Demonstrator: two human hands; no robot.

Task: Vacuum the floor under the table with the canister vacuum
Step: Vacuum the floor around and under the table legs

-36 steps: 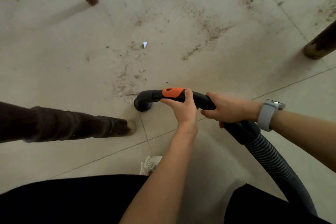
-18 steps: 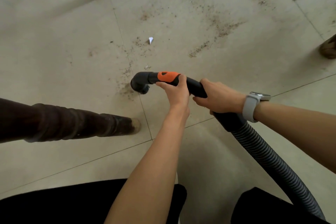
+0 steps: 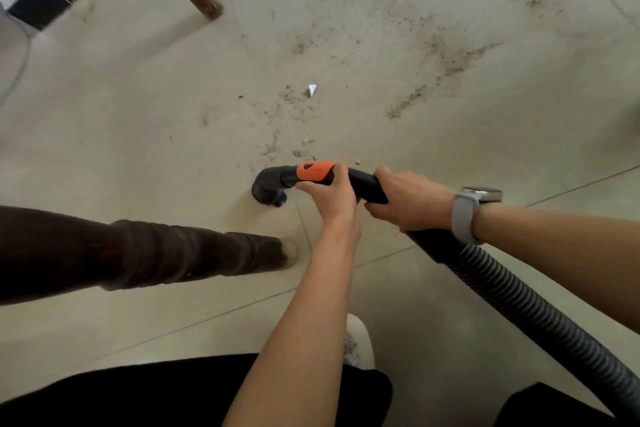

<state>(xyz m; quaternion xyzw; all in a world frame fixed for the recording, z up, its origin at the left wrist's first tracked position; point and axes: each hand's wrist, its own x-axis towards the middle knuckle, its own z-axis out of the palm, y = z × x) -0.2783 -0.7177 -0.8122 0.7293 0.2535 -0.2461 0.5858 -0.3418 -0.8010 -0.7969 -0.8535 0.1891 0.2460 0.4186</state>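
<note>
Both hands wrapped round the black plastic vacuum handle tube: left hand curled on it just behind the orange plastic slider patch, right hand clamped further back, where the tube meets the grey ribbed flexible hose. Left hand is nearer the working end.

Tube's long axis runs roughly left-right in view. The black elbow nozzle end sits left of the left hand, mouth turned down at or just off the beige tiled floor; can't tell if it touches.

Key relation: brown grit and crumbs lie just beyond the nozzle, away from the body; the small white paper scrap is further out on the same line. Heavier dirt patches are far right. My read: next stroke is a forward push, with a rightward sweep later.

Dark turned wooden table leg is near the nozzle on the near-left, so it's a snag risk on any pull-back.

No readable brand, label or text anywhere, including the grey-strapped wristwatch.
</note>
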